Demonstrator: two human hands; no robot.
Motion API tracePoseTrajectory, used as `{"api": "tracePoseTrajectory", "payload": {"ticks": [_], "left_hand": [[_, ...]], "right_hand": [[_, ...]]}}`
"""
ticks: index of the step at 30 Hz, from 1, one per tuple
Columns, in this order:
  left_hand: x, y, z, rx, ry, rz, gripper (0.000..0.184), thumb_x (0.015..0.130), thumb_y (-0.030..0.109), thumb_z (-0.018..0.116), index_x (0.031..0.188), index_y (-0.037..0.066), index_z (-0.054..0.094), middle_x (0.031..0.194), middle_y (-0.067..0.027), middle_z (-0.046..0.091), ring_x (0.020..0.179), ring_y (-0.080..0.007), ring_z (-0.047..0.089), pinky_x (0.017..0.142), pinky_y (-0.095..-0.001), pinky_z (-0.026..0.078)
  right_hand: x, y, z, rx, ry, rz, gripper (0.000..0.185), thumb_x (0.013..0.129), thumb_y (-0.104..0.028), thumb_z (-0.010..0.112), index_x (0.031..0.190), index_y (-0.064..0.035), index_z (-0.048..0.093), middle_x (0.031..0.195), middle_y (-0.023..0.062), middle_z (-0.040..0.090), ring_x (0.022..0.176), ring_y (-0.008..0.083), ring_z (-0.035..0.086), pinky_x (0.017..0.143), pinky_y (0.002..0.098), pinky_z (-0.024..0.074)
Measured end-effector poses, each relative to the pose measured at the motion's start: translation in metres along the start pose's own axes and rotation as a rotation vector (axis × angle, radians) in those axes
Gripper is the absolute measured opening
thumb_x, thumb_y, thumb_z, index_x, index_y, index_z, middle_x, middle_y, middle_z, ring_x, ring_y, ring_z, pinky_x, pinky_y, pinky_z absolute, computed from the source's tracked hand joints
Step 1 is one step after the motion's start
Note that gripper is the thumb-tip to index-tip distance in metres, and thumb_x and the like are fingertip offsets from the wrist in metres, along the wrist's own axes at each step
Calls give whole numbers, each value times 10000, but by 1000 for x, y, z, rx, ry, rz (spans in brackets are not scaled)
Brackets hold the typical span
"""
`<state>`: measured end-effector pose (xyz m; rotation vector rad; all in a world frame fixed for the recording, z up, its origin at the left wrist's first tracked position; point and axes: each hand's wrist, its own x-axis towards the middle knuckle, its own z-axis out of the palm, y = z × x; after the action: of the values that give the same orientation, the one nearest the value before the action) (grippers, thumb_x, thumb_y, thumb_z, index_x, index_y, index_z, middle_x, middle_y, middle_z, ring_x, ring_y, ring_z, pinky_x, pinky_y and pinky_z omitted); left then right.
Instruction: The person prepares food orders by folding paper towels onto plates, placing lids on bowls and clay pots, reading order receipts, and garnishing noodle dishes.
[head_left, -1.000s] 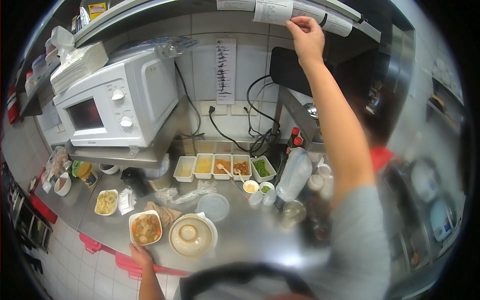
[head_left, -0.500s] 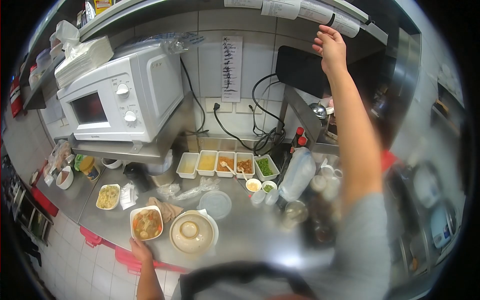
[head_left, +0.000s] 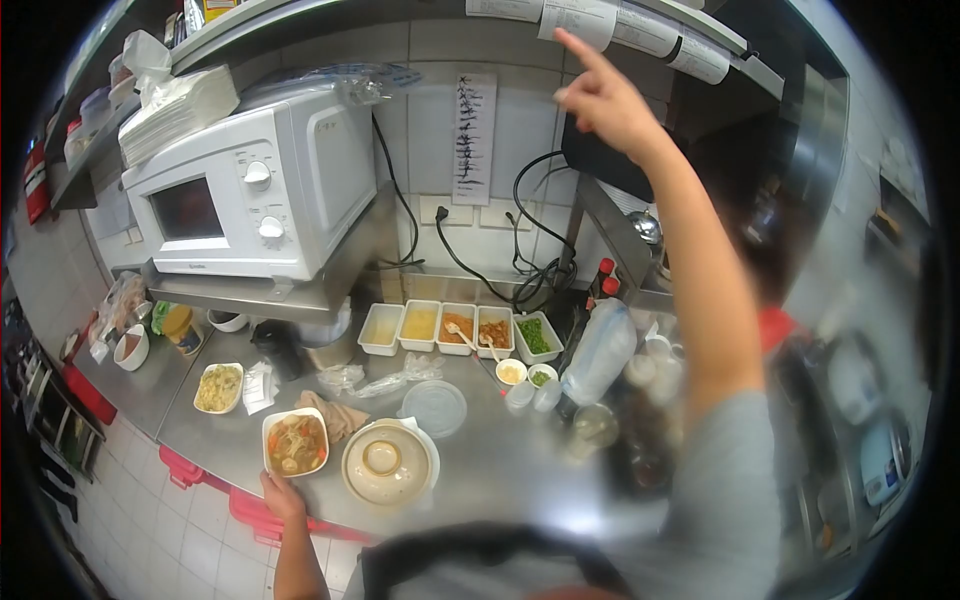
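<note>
My left hand [head_left: 283, 495] grips the near edge of a white square bowl [head_left: 296, 443] of stew with orange pieces, at the front of the steel counter [head_left: 500, 470]. My right hand [head_left: 610, 105] is raised high, its index finger stretched toward a paper slip [head_left: 580, 20] hanging under the upper shelf; nothing is held in it. More slips [head_left: 700, 58] hang to the right. A lidded beige pot [head_left: 387, 461] stands just right of the stew bowl, and a brown cloth [head_left: 333, 415] lies behind the bowl.
A white microwave [head_left: 245, 190] sits on a raised shelf at left. White tubs of ingredients [head_left: 458, 328] line the wall, with small cups [head_left: 511, 372] before them. A bowl of yellowish food [head_left: 218, 387], a clear round lid [head_left: 438, 407] and a plastic-wrapped item [head_left: 600, 350] are on the counter.
My right hand has moved left from the right-hand slips, and its index finger is now extended. My left hand stays at the stew bowl. The view has shifted slightly.
</note>
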<state>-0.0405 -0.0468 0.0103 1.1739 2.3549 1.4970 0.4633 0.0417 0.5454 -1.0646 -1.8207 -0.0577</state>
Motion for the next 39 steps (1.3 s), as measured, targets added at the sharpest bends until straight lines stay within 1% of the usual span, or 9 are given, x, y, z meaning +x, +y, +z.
{"api": "tracePoseTrajectory", "payload": {"ticks": [2, 3, 6, 8, 10, 13, 23, 33, 39], "left_hand": [[5, -18, 12, -10, 76, 73, 382, 968, 318, 337, 1113, 9, 507, 815, -168, 611, 737, -301, 586, 691, -392, 447], [7, -28, 17, -15, 112, 108, 381, 970, 317, 334, 1102, 8, 512, 818, -169, 611, 735, -299, 584, 694, -392, 447], [1, -15, 3, 125, -14, 177, 369, 974, 311, 335, 1019, -3, 523, 814, -173, 605, 720, -300, 565, 685, -401, 443], [14, -57, 29, -37, 158, 295, 352, 973, 302, 344, 942, -4, 516, 758, -156, 568, 671, -277, 541, 639, -393, 437], [19, -40, 11, -400, -204, -155, 316, 957, 317, 402, 987, 29, 528, 773, -89, 561, 665, -173, 538, 544, -314, 445], [34, -57, 8, -594, -526, -343, 389, 956, 355, 399, 1210, 60, 399, 946, -119, 575, 778, -206, 610, 625, -343, 560], [8, 18, -14, -873, -290, -588, 417, 952, 204, 435, 1269, 10, 244, 966, -176, 587, 737, -213, 628, 680, -306, 559], [64, 5, -19, -883, -407, -572, 402, 903, 73, 457, 1278, -23, 347, 967, -143, 598, 792, -216, 627, 746, -305, 551], [81, -37, -13, -755, -333, -385, 434, 872, 115, 479, 1291, 16, 421, 991, -157, 622, 861, -216, 632, 725, -313, 525]], "right_hand": [[-16, -22, 15, -139, -218, 10, 864, 815, -106, 619, 1460, -347, 99, 759, 54, 573, 686, 158, 554, 677, 322, 484], [-25, -28, 25, -233, -199, -83, 851, 808, -96, 613, 1458, -334, 119, 762, 90, 579, 691, 209, 576, 700, 350, 484], [-65, -59, 42, -273, -361, -170, 870, 776, -31, 606, 1468, -279, 142, 805, 68, 559, 614, 129, 495, 653, 294, 463], [-102, -77, 44, -234, -570, -172, 820, 752, -43, 629, 1451, -207, 233, 856, 75, 577, 665, 155, 524, 689, 300, 463], [-141, -86, 44, -112, -790, -164, 762, 725, -78, 667, 1409, -166, 345, 917, 105, 595, 735, 205, 567, 709, 327, 472], [-192, -98, 42, 18, -950, -146, 714, 690, -101, 710, 1349, -84, 436, 972, 140, 606, 804, 229, 584, 743, 323, 479], [-346, -71, 64, 146, -662, 719, 729, 696, 25, 649, 1373, -90, 404, 986, 85, 595, 899, 151, 559, 830, 283, 454], [-390, -73, 126, 165, -745, 748, 665, 724, -42, 686, 1343, -113, 455, 950, 68, 625, 871, 130, 568, 786, 272, 451], [-472, -3, 186, 105, -298, 730, 418, 761, -30, 630, 1175, -59, 578, 938, 89, 621, 880, 174, 581, 803, 292, 453]]}}
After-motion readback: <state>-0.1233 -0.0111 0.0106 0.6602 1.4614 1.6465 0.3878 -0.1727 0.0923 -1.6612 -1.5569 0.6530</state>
